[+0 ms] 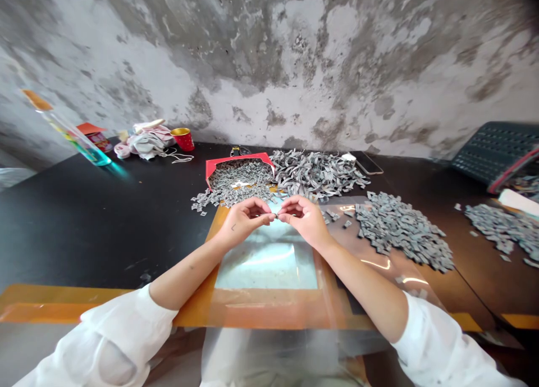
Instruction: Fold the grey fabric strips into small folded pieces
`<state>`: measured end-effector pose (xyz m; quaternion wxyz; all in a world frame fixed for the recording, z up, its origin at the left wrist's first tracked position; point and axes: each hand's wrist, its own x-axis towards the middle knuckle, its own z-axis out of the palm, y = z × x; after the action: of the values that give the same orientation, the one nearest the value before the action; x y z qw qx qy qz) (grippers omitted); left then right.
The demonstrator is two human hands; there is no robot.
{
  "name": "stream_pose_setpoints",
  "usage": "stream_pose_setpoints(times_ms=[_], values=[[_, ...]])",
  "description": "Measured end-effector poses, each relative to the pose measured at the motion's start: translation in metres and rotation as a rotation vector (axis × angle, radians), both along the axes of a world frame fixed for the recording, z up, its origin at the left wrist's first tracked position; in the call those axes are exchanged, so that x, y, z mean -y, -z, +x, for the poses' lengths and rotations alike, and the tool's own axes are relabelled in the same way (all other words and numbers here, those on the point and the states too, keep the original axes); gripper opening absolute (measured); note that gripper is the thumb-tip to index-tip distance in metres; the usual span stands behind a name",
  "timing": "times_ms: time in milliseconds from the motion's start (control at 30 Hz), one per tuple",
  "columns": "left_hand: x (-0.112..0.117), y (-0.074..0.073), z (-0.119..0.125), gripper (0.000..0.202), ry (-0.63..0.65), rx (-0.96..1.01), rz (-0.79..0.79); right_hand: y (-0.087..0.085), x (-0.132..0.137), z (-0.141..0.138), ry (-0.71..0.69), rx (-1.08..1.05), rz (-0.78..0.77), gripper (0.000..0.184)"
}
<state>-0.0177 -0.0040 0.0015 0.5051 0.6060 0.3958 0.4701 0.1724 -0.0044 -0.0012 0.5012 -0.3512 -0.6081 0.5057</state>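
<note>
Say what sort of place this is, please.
Probably a small piecework workshop: heaps of small grey pieces on a black table, a red box holding more, and a stained plaster wall.

Wall (269,55): rough plaster, blotched white and charcoal grey in irregular stains.
Tabletop (84,218): flat matt black.
Small rectangular grey-and-white fabric tags (400,232): grey ground, white flecked pattern, heaped loose.
Long grey-and-white fabric strips (315,173): same grey and white pattern.
Open cardboard box (236,160): bright red rim.
Round cup (183,140): red body, gold rim.
Clear plastic bottle (95,154): turquoise liquid inside, orange cap.
Adhesive tape strip (63,303): translucent amber-orange.
Loose cloth sleeve (113,342): plain white.
Plastic crate (497,151): dark slate grey.
</note>
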Motion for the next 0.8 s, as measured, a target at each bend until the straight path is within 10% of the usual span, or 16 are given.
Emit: stream_pose_setpoints(times_ms=[433, 800], values=[[0.0007, -0.0005, 0.0007, 0.037, 0.032, 0.038, -0.014, -0.0002, 0.0042, -0.005, -0.001, -0.031, -0.037, 0.029], [-0.0019, 0.0067, -0.0048, 0.029, 0.149, 0.135, -0.055, 0.0055, -0.0003, -0.0048, -0.045, -0.3, -0.435, 0.036]])
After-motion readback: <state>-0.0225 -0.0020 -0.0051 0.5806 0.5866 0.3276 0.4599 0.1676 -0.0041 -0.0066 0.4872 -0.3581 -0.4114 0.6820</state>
